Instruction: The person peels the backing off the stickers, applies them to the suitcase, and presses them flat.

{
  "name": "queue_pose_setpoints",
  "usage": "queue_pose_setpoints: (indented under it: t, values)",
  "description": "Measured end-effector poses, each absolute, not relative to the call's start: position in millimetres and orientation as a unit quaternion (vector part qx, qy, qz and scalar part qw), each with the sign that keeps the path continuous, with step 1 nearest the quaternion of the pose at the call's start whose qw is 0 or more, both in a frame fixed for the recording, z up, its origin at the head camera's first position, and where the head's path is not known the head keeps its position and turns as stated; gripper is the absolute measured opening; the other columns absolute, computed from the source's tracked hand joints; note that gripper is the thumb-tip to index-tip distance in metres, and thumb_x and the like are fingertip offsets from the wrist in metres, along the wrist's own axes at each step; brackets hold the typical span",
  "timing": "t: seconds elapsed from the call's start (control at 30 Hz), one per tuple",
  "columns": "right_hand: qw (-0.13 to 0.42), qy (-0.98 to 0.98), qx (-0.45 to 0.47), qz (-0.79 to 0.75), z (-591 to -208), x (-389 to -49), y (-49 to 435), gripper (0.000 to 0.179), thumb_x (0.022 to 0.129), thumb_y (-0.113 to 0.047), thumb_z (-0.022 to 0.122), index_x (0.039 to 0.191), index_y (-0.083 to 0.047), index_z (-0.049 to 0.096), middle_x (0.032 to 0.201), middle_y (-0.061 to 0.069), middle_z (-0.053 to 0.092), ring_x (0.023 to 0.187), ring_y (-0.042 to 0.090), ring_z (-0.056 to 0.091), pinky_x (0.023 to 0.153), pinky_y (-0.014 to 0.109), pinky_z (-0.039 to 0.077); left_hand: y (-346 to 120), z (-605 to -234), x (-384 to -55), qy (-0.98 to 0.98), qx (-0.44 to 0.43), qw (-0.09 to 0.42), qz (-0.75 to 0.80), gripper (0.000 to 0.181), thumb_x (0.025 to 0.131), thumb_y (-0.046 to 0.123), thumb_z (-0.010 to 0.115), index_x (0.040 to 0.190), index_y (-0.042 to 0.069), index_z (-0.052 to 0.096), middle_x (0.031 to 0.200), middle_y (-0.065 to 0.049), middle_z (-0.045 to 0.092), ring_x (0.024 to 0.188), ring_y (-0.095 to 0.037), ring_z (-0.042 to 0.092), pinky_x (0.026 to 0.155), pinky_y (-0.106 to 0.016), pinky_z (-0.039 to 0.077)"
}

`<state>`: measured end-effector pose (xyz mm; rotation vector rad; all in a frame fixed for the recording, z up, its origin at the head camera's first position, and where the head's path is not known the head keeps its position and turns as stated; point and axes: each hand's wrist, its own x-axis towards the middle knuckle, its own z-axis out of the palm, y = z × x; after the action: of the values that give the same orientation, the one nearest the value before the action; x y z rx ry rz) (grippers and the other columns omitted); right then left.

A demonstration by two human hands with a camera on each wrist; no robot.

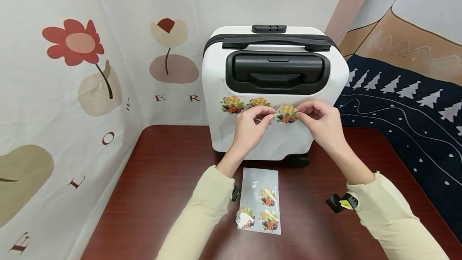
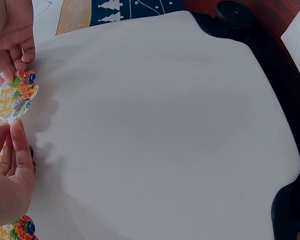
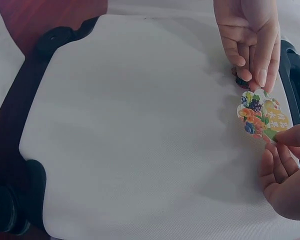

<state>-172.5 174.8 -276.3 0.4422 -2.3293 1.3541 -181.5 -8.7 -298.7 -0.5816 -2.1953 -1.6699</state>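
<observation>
Between both hands a fruit-print sticker (image 1: 286,114) is held up close in front of the white suitcase (image 1: 260,139). My left hand (image 1: 251,127) pinches its left edge with thumb and fingertips. The right hand (image 1: 322,122) pinches the opposite edge; in the right wrist view its thumb lies on the sticker (image 3: 262,116). Two like stickers are on the suitcase to the left: one fruit sticker (image 1: 232,104) in full sight, and a second sticker (image 1: 259,102) partly hidden behind my left hand.
A sticker sheet (image 1: 258,177) bearing several fruit stickers lies on the dark red table (image 1: 162,196) before the suitcase. Above the stickers sits the suitcase's black handle recess (image 1: 278,71). Printed cloth (image 1: 126,51) hangs behind and to the left.
</observation>
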Motion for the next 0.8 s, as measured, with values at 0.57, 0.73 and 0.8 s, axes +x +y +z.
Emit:
queue_pose_setpoints:
  t: [0.57, 0.73, 0.8]
  values:
    - [0.293, -0.832, 0.169, 0.439, -278, -177, 170, 0.006, 0.08, 0.005, 0.064, 0.086, 0.004, 0.064, 0.078, 0.011, 0.06, 0.068, 0.004, 0.05, 0.063, 0.015, 0.04, 0, -297, -190, -0.774, -0.223, 0.261, -0.532, 0.007, 0.082, 0.007, 0.068, 0.086, 0.003, 0.07, 0.077, -0.005, 0.067, 0.064, -0.008, 0.06, 0.059, -0.014, 0.046]
    - [0.33, -0.826, 0.186, 0.417, -281, -179, 170, 0.007, 0.077, 0.009, 0.065, 0.082, 0.005, 0.063, 0.077, 0.012, 0.06, 0.069, 0.002, 0.049, 0.063, 0.015, 0.041, 3, -298, -191, -0.775, -0.232, 0.304, -0.503, 0.006, 0.082, 0.008, 0.068, 0.085, 0.004, 0.071, 0.075, -0.004, 0.065, 0.061, -0.007, 0.058, 0.057, -0.012, 0.044]
    - [0.34, -0.823, 0.191, 0.413, -282, -180, 170, 0.007, 0.076, 0.009, 0.065, 0.082, 0.005, 0.063, 0.077, 0.013, 0.06, 0.069, 0.002, 0.048, 0.064, 0.015, 0.041, 4, -299, -191, -0.776, -0.231, 0.315, -0.495, 0.006, 0.082, 0.008, 0.068, 0.084, 0.004, 0.071, 0.075, -0.003, 0.065, 0.061, -0.007, 0.057, 0.057, -0.012, 0.043]
